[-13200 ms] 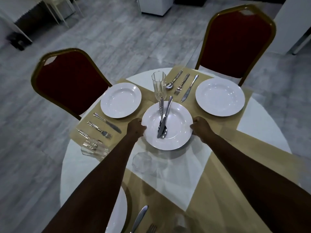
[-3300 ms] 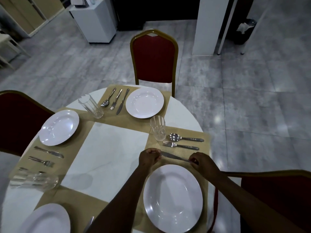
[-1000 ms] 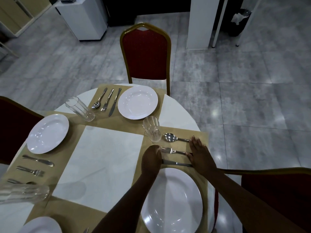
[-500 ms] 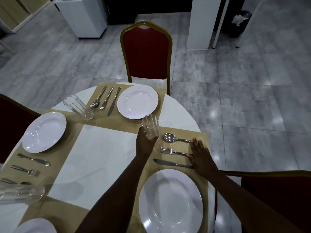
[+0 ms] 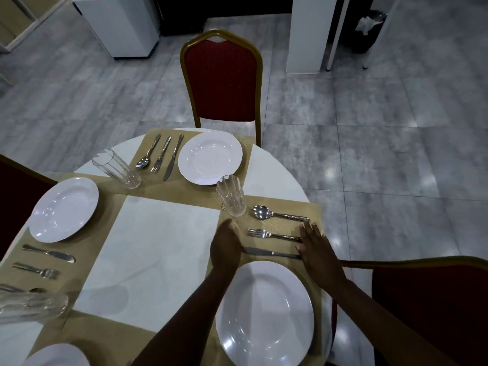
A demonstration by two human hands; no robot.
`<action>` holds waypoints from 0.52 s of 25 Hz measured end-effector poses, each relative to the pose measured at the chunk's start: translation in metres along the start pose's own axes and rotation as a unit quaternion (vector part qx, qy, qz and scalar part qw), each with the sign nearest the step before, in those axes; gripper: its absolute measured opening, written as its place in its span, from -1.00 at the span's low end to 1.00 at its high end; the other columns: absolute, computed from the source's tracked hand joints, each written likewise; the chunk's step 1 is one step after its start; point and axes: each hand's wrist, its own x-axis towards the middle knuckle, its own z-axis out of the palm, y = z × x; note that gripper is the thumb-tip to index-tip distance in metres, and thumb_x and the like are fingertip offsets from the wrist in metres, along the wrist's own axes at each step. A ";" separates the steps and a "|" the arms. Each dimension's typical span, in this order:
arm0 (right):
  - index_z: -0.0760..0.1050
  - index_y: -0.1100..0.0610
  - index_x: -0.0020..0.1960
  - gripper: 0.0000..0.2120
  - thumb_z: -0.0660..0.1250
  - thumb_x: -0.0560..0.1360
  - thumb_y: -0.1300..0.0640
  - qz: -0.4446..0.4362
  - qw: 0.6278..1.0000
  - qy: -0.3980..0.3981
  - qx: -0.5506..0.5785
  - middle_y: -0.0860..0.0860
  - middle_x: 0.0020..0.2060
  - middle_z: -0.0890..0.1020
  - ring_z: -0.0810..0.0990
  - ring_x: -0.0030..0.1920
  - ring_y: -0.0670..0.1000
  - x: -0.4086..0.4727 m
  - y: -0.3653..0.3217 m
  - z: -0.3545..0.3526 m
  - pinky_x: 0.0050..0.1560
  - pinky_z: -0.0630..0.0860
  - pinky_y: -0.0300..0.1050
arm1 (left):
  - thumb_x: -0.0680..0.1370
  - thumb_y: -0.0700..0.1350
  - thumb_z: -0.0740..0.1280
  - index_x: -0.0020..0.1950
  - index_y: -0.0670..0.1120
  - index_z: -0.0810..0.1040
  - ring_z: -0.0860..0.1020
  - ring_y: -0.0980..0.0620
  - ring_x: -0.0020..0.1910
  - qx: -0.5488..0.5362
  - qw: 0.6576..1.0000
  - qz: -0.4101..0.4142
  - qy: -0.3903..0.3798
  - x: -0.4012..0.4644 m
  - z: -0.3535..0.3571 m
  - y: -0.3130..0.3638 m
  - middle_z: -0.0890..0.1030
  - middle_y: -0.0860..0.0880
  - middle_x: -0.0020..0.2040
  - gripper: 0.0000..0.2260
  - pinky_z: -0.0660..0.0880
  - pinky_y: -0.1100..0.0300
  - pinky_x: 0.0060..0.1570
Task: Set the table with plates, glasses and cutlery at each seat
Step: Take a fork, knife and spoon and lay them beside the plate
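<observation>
At the 5 o'clock seat, the plate [image 5: 266, 313], knife [image 5: 269, 252], fork [image 5: 269, 234], spoon [image 5: 274, 213] and glass [image 5: 232, 198] are laid. Nothing is held: left hand [image 5: 224, 249] relaxed, right hand [image 5: 315, 249] flat at the handles. The other visible seats seem finished.

No text, label, brand, number or sign can be read anywhere in the head view. The cutlery handles around the near plate [image 5: 266, 313], namely the spoon [image 5: 277, 214], the fork [image 5: 272, 235] and the knife [image 5: 269, 252] just beyond its far rim, bear raised patterning that may include a maker's stamp, but it is too small and blurred to make out. The glass [image 5: 232, 198] standing beyond that plate and to its left is plain ribbed, with no visible marking. The white cabinet [image 5: 118, 25] far beyond the plate shows blank faces.
</observation>
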 end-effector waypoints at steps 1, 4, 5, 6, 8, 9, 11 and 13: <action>0.21 0.18 0.48 -0.40 -0.13 0.57 -0.11 0.004 1.000 -0.003 -0.003 0.12 0.50 0.21 0.17 0.50 0.16 -0.011 0.001 0.002 0.36 0.29 0.16 | 0.61 -0.15 0.14 0.37 -0.11 0.44 0.49 -0.10 0.32 0.022 0.998 0.044 -0.034 -0.008 0.003 -0.002 0.53 -0.10 0.33 -0.66 0.37 0.11 0.33; 0.24 0.18 0.46 -0.35 -0.29 0.60 -0.17 0.021 0.998 -0.051 -0.017 0.11 0.47 0.28 0.27 0.46 0.15 -0.030 0.005 0.008 0.29 0.42 0.18 | 0.63 -0.16 0.05 0.50 -0.10 0.26 0.26 -0.11 0.49 0.114 0.966 0.173 -0.152 -0.016 0.008 -0.005 0.31 -0.11 0.49 -0.59 0.21 0.09 0.43; 0.25 0.18 0.46 -0.32 -0.32 0.60 -0.18 0.026 0.997 -0.067 -0.023 0.12 0.46 0.30 0.30 0.44 0.16 -0.032 0.008 0.011 0.26 0.45 0.19 | 0.64 -0.18 0.05 0.53 -0.08 0.19 0.17 -0.08 0.53 0.137 0.959 0.172 -0.177 -0.015 0.009 -0.004 0.22 -0.08 0.53 -0.57 0.17 0.10 0.46; 0.24 0.19 0.46 -0.31 -0.33 0.59 -0.18 0.031 0.996 -0.075 -0.033 0.12 0.46 0.30 0.31 0.44 0.15 -0.031 0.010 0.014 0.24 0.47 0.20 | 0.65 -0.20 0.06 0.54 -0.07 0.14 0.10 -0.06 0.55 0.153 0.955 0.173 -0.188 -0.013 0.010 -0.006 0.17 -0.04 0.55 -0.55 0.13 0.11 0.47; 0.22 0.18 0.47 -0.29 -0.35 0.58 -0.20 0.035 0.995 -0.085 -0.044 0.11 0.47 0.28 0.28 0.46 0.14 -0.028 0.009 0.013 0.25 0.46 0.19 | 0.64 -0.23 0.08 0.55 -0.07 0.11 0.06 -0.03 0.56 0.175 0.949 0.188 -0.184 -0.011 0.010 -0.009 0.13 -0.01 0.56 -0.53 0.08 0.14 0.48; 0.21 0.18 0.47 -0.28 -0.36 0.57 -0.21 0.032 0.995 -0.079 -0.042 0.11 0.48 0.27 0.27 0.46 0.14 -0.027 0.008 0.013 0.27 0.44 0.18 | 0.63 -0.24 0.09 0.55 -0.07 0.11 0.06 -0.03 0.56 0.179 0.947 0.192 -0.185 -0.011 0.010 -0.011 0.13 -0.02 0.56 -0.52 0.07 0.15 0.48; 0.19 0.18 0.48 -0.26 -0.37 0.56 -0.23 0.029 0.997 -0.065 -0.031 0.10 0.49 0.24 0.23 0.48 0.14 -0.025 0.006 0.012 0.31 0.38 0.17 | 0.61 -0.26 0.12 0.54 -0.08 0.13 0.10 -0.04 0.55 0.173 0.951 0.196 -0.164 -0.011 0.011 -0.010 0.16 -0.04 0.55 -0.51 0.10 0.13 0.48; 0.17 0.18 0.49 -0.29 -0.33 0.57 -0.23 0.028 0.998 -0.059 -0.018 0.12 0.49 0.23 0.20 0.49 0.15 -0.019 0.004 0.007 0.33 0.34 0.18 | 0.61 -0.27 0.13 0.54 -0.07 0.15 0.13 -0.04 0.54 0.146 0.963 0.175 -0.142 -0.009 0.014 0.000 0.18 -0.04 0.55 -0.50 0.13 0.11 0.47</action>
